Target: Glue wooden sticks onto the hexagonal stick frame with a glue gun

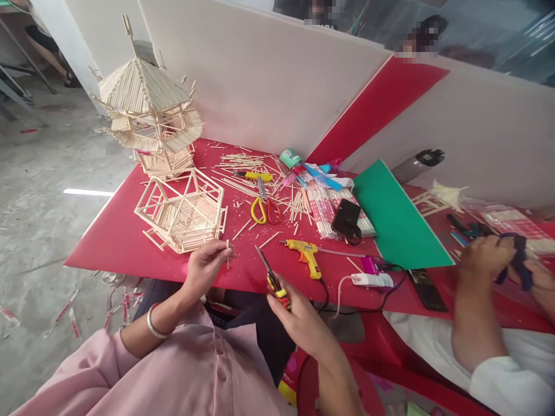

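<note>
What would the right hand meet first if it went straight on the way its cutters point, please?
Probably a loose pale wooden stick on the red table, just beyond the yellow-handled cutters; depth is unclear.

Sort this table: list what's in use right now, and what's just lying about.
In use: stick, pinched in the left hand; cutter, held in the right hand; probably the frame just beyond the left hand.
Lying about: glue gun, scissors, green sheet, bottle, tower.

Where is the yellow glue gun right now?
In the head view, the yellow glue gun lies on the red table near its front edge, just beyond the right hand and left of the green sheet.
</note>
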`<state>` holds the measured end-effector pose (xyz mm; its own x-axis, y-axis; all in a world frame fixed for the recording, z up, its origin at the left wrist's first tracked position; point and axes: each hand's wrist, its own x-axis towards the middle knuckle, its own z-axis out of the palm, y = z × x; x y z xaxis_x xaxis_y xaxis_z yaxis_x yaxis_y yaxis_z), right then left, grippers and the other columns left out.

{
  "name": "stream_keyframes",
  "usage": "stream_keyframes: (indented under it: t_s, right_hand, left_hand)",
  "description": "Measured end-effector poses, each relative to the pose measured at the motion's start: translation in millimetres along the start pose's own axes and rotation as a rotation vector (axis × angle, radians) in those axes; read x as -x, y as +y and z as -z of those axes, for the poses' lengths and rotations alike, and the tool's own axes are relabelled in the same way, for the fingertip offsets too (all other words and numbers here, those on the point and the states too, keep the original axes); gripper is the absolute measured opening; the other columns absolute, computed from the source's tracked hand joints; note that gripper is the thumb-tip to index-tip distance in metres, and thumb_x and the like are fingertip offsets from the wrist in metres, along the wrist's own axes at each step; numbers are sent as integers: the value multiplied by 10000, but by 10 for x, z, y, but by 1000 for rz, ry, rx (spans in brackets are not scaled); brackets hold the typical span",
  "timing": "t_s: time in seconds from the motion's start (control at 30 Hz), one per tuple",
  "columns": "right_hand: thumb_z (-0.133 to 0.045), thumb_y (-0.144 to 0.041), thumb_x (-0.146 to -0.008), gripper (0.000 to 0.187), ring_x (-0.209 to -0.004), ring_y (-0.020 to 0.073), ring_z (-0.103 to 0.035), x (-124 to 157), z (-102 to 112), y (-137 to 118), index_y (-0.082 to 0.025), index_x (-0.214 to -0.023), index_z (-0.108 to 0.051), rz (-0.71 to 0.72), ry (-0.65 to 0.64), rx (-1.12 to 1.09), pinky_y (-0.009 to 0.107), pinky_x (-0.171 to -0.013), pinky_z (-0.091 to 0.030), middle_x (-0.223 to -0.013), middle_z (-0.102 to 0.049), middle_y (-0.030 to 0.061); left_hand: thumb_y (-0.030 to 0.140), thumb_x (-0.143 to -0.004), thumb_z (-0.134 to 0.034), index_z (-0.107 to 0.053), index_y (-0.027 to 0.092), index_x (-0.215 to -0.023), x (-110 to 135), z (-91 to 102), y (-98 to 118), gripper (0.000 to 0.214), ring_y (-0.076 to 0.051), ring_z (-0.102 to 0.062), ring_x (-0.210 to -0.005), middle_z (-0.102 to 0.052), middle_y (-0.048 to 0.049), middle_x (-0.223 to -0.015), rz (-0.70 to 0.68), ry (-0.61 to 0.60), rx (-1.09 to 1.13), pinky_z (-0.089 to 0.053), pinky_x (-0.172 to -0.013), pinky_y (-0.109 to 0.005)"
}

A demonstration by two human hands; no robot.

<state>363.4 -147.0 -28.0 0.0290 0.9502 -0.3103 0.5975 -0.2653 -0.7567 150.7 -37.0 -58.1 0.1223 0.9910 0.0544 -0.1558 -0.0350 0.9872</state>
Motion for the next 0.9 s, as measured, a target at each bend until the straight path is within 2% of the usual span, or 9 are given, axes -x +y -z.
stream_keyframes:
  t_s: [0.07, 0.13, 0.2, 0.3, 0.37, 0.53, 0.63, 0.77, 0.9]
  right_hand:
    - [-547, -440, -926, 502, -1118, 334, -628, -130, -154, -39, -195, -1363, -575, -21, 206, 387, 456, -897, -536, -1154, -658, 187]
    - [-636, -466, -881, 588, -1071, 382, -632, -297, -301, -78, -134, -1362, -581, -63, 247, 635, 476, -828, -551, -1094, -652, 229]
    - [-696, -523, -834, 699, -1136, 421, -595, -451, -371, -126, -107, -1380, -567, -46, 271, 719, 503, -841, -547, -1178, -628, 264]
    - [-661, -596, -844, 706, -1271, 410, -525, -638, -297, -251, -168, -1396, -560, 104, 312, 663, 500, -920, -525, -1355, -579, 232]
    - [-555, -573, -924, 588, -1229, 345, -579, -757, -183, -374, -209, -1386, -572, 180, 333, 585, 452, -927, -521, -1333, -624, 176]
    - [-455, -472, -984, 449, -958, 251, -699, -987, 43, -565, -223, -1308, -641, 102, 403, 470, 366, -829, -514, -1147, -742, 102]
    - [-492, -439, -957, 386, -895, 241, -708, -968, 149, -400, -243, -1216, -701, -11, 426, 452, 333, -760, -499, -1038, -773, 76]
    - [-500, -337, -910, 339, -867, 262, -703, -773, 297, 9, -226, -1114, -747, -185, 607, 518, 337, -703, -484, -976, -772, 111]
    - [-500, -415, -927, 346, -872, 262, -709, -555, 237, 221, -234, -1099, -740, -163, 606, 451, 368, -754, -524, -990, -765, 100]
  left_hand:
    - [437, -816, -746, -724, 175, -797, 48, 24, 44, 263, -151, -687, -651, -697, -30, -734, -41, -10, -16, -570, -622, -255]
    - [421, -829, -738, -738, 182, -810, 76, 42, 69, 240, -137, -667, -631, -686, -20, -707, -56, -33, -26, -555, -623, -244]
    - [427, -828, -737, -749, 185, -834, 91, 61, 77, 243, -137, -666, -648, -698, -23, -722, -44, -45, -33, -554, -647, -246]
    - [476, -804, -749, -743, 179, -894, 105, 93, 82, 311, -147, -671, -660, -713, -29, -738, 17, -35, -2, -565, -657, -263]
    - [507, -788, -756, -723, 168, -958, 115, 112, 94, 381, -151, -673, -636, -707, -25, -721, 71, -44, 48, -572, -638, -276]
    - [511, -779, -769, -669, 148, -933, 139, 179, 141, 407, -143, -652, -574, -667, -8, -643, 178, -106, 137, -557, -585, -271]
    - [507, -765, -786, -663, 149, -892, 149, 227, 146, 399, -126, -636, -565, -657, -3, -659, 232, -112, 166, -545, -583, -259]
    - [540, -738, -794, -651, 149, -821, 149, 222, 110, 425, -76, -537, -498, -636, 1, -680, 312, -157, 190, -445, -484, -209]
    - [587, -738, -771, -649, 148, -784, 143, 133, 94, 458, -43, -412, -464, -582, 16, -626, 374, -194, 165, -301, -424, -177]
